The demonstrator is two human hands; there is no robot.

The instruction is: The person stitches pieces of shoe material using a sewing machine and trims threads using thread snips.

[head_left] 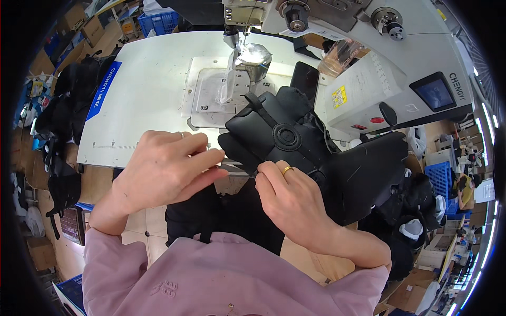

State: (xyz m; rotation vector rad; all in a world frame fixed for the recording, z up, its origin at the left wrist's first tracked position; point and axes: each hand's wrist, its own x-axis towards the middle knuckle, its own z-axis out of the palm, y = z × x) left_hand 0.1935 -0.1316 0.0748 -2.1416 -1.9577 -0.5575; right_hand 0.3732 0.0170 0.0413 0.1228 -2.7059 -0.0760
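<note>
Black workpiece [295,139]: matt synthetic cloth w/ rubbery ring patch. Table [153,89]: smooth white laminate. Sewing machine [379,68]: glossy white metal.

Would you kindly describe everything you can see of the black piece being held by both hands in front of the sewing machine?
The black piece looks like matte padded fabric or synthetic leather, with a raised round ring and a narrow strap on top. It lies tilted over the edge of the white machine table, just below the needle. The right hand grips its near edge; the left hand pinches something thin at its left tip.
</note>
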